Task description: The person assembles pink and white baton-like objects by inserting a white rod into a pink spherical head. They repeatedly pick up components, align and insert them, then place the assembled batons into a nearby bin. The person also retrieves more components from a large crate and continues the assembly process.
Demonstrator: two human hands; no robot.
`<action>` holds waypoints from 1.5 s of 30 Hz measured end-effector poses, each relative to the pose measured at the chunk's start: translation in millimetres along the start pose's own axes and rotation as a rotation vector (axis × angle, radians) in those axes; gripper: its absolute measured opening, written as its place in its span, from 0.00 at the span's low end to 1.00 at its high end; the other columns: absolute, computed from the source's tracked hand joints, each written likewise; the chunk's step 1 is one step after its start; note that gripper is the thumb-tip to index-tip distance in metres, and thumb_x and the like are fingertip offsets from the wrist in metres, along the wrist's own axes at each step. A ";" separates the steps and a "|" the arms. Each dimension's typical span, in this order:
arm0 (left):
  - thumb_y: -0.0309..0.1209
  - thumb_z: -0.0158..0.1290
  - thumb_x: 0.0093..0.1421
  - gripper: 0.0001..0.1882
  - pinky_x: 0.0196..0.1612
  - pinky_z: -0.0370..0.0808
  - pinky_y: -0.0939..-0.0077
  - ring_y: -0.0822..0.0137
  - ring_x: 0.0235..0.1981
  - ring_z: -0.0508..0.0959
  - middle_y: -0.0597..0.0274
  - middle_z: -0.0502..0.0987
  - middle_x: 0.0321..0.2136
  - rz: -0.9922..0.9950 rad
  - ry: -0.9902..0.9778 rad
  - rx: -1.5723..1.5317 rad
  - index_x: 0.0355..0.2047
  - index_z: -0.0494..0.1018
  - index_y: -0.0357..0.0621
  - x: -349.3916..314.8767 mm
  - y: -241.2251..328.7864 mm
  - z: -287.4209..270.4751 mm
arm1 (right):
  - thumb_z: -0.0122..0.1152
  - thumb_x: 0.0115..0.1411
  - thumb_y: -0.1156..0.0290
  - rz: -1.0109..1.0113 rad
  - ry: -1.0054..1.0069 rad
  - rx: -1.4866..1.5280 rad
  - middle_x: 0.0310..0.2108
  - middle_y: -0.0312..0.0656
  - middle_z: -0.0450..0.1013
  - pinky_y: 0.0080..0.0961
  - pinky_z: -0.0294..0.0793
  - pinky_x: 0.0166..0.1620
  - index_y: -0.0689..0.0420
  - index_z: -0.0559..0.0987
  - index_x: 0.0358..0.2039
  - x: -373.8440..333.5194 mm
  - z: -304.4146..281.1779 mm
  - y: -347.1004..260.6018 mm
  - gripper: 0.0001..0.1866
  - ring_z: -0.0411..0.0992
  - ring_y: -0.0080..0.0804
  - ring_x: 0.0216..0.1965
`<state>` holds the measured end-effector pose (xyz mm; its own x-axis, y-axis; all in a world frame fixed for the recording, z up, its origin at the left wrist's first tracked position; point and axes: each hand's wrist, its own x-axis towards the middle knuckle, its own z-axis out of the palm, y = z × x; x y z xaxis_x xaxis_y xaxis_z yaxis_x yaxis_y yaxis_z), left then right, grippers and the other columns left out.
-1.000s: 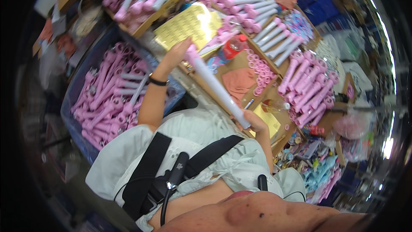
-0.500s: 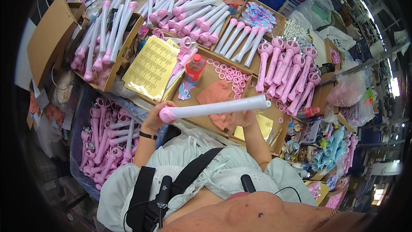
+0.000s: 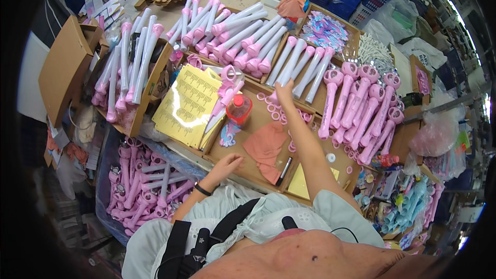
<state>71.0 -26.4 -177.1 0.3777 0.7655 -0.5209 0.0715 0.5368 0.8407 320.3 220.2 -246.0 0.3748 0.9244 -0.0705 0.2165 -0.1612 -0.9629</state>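
My right hand (image 3: 283, 93) reaches across the table, its fingers closed around the near end of a white tube with a pink end cap (image 3: 292, 62). That tube lies in a row of similar ones (image 3: 314, 72) in a shallow cardboard compartment. My left hand (image 3: 229, 166) hovers by the table's front edge with nothing in it, its fingers loosely bent and apart. Near it lie an orange cloth (image 3: 265, 147) and a black marker (image 3: 283, 171). Pink rings (image 3: 274, 107) are scattered beneath my right wrist.
Yellow printed sheets (image 3: 187, 104) lie left of a red-capped bottle (image 3: 239, 108). White tubes (image 3: 237, 39) are heaped behind, and pink wand handles (image 3: 356, 103) stand at the right. A lined bin (image 3: 111, 204) of pink handles is at the lower left.
The white tube that spanned both hands is no longer between them. My right hand has moved forward to the tube row; my left hand has let go and sits lower.
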 end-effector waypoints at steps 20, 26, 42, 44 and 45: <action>0.32 0.45 0.64 0.11 0.42 0.70 0.81 0.75 0.35 0.74 0.64 0.75 0.33 0.587 0.289 -0.249 0.39 0.71 0.37 27.3 102.2 5.0 | 0.65 0.52 0.62 0.074 -0.990 0.787 0.51 0.42 0.61 0.29 0.61 0.55 0.61 0.54 0.58 -299.0 18.7 -50.4 0.39 0.62 0.32 0.52; 0.32 0.44 0.64 0.10 0.38 0.71 0.80 0.76 0.30 0.73 0.67 0.74 0.29 0.638 0.082 -0.822 0.39 0.71 0.41 10.3 97.4 5.3 | 0.65 0.52 0.68 0.430 -0.968 0.771 0.53 0.44 0.60 0.30 0.62 0.55 0.61 0.53 0.58 -329.3 30.8 -74.7 0.39 0.61 0.31 0.54; 0.32 0.47 0.58 0.09 0.33 0.71 0.65 0.52 0.30 0.75 0.51 0.76 0.29 0.699 1.064 0.329 0.32 0.72 0.40 -40.6 28.0 -67.4 | 0.52 0.63 0.62 0.340 -1.153 0.410 0.43 0.40 0.69 0.20 0.71 0.43 0.63 0.63 0.51 -383.5 68.0 -94.0 0.22 0.70 0.23 0.42; 0.33 0.46 0.59 0.11 0.34 0.71 0.69 0.58 0.29 0.77 0.53 0.77 0.27 0.605 1.015 0.271 0.34 0.73 0.39 -34.8 19.9 -75.4 | 0.51 0.63 0.62 0.363 -1.070 0.426 0.42 0.39 0.69 0.19 0.71 0.42 0.62 0.64 0.49 -385.7 75.3 -92.0 0.20 0.70 0.22 0.40; 0.33 0.46 0.59 0.11 0.33 0.71 0.70 0.59 0.29 0.77 0.53 0.77 0.27 0.587 0.988 0.239 0.34 0.73 0.38 -30.6 17.1 -79.4 | 0.50 0.64 0.61 0.358 -1.062 0.384 0.41 0.38 0.70 0.17 0.71 0.41 0.62 0.65 0.47 -384.2 77.4 -92.5 0.19 0.70 0.21 0.39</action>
<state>-12.7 -12.5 -158.5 -0.4625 0.8729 0.1554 0.3360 0.0104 0.9418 86.6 -93.3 -149.9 -0.6165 0.7008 -0.3588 -0.1010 -0.5223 -0.8467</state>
